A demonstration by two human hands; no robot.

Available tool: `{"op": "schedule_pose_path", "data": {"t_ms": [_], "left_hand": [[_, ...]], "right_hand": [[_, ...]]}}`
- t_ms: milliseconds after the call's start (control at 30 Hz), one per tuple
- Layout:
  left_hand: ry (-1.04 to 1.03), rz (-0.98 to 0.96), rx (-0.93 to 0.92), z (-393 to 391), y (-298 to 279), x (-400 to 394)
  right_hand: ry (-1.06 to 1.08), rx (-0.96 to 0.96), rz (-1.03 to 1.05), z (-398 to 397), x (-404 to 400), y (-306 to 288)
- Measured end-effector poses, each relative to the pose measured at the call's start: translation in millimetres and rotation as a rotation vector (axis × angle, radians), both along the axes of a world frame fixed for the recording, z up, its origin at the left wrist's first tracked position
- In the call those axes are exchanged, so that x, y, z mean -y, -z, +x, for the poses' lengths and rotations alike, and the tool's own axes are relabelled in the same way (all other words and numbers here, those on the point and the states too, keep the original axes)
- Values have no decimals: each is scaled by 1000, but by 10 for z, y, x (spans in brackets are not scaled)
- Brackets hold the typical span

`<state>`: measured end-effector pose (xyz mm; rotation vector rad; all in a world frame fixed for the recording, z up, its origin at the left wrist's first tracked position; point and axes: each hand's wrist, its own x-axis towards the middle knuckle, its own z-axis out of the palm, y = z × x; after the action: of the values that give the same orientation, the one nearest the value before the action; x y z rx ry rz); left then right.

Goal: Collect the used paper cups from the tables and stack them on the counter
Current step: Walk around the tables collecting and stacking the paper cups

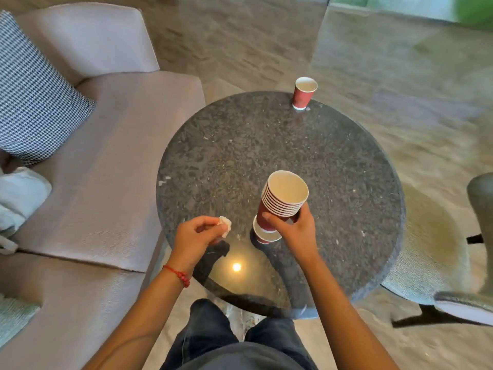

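The lower part of the stack of cups (282, 198) is hidden behind the fingers of the right hand (296, 231), which is clamped around its red wall just below the bunched white rims. The stack tilts toward the upper right, and its foot sits in or just over another red cup (264, 233) standing on the bench (266, 145); whether they touch cannot be told, since the thumb covers the join. How many cups are nested is hard to count beyond the ring of rims.

The left hand (194, 233), at lower centre-left, is closed in a pinch on a small crumpled white scrap (225, 225), held above the bench's near edge; most of the scrap is buried in the fingers. A red bracelet (177, 275) circles that wrist.

A lone red cup (304, 93) stands upright at the far rim of the round dark speckled bench, in the upper middle of the frame, well apart from the stack. A bright light glare lies on the polished top near the person.

A beige sofa (106, 161) fills the left side, with a checked cushion (34, 94) at upper left, cut off by the frame edge. At right a chair (437, 263) is partly cropped and partly tucked behind the bench. The floor at top is blurred.
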<state>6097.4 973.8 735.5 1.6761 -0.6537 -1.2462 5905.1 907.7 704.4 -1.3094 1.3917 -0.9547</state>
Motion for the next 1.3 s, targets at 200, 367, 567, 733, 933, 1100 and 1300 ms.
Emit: {"op": "schedule_pose_path", "data": {"t_ms": [200, 367, 567, 733, 933, 1100, 1300], "left_hand": [[16, 39, -14, 72, 30, 140], [39, 87, -23, 78, 98, 176], [44, 94, -30, 110, 148, 201], [38, 92, -30, 132, 179, 203], [78, 84, -49, 79, 210, 194], [173, 90, -73, -78, 273, 243], [389, 117, -101, -422, 350, 303]], "right_hand": [[1, -86, 28, 4, -27, 193], [1, -67, 63, 23, -116, 350], [-12, -10, 140, 37, -229, 525], [60, -9, 140, 95, -259, 541], [150, 122, 124, 51, -317, 421], [231, 108, 150, -128, -472, 342], [424, 125, 143, -401, -842, 264]]}}
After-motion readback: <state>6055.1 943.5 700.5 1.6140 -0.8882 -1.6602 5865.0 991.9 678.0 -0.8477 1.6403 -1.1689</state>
